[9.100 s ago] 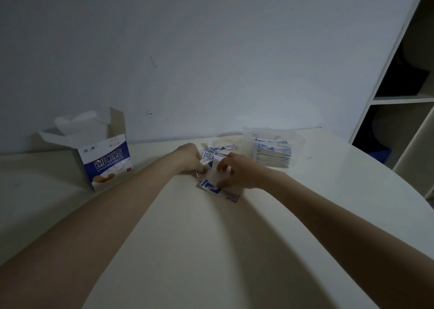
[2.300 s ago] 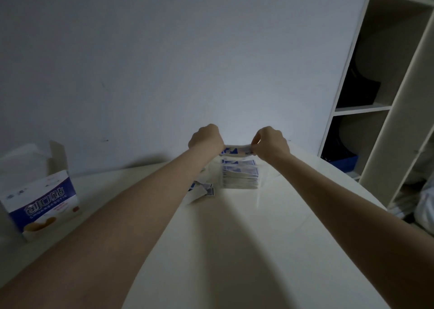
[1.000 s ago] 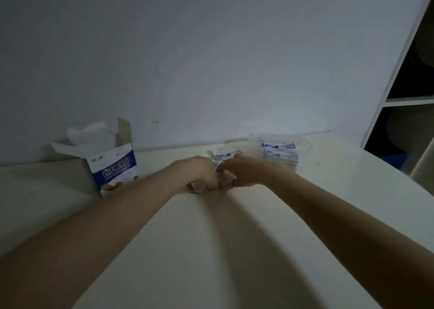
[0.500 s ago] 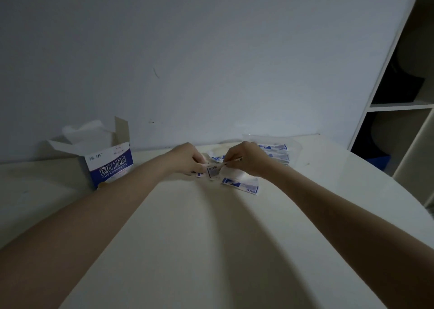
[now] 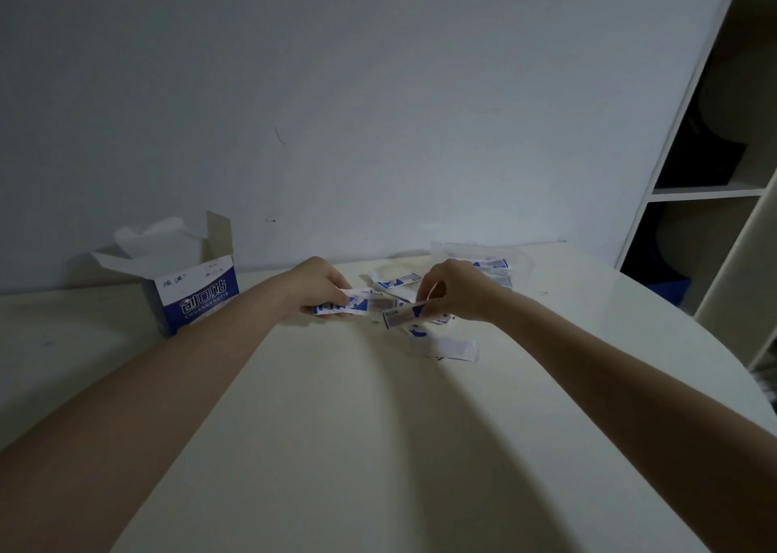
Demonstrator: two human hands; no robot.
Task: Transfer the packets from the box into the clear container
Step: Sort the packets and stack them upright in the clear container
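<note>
On your table point(image 5: 378, 447), the open box point(image 5: 193, 296) stands far left by the wall point(image 5: 378, 111). The clear container point(image 5: 483, 258) sits right of centre, seemingly holding packets. Loose packets point(image 5: 445, 344) lie between and before them; shelving point(image 5: 714, 191) stands right.

White and blue print on the packets point(image 5: 403, 316). Blue lower front with white lettering, white upper part and flaps on the box point(image 5: 197, 296). See-through clear container point(image 5: 519, 260). Pale cream surface point(image 5: 357, 447). Grey-white wall point(image 5: 336, 111). Off-white shelf point(image 5: 710, 193).
</note>
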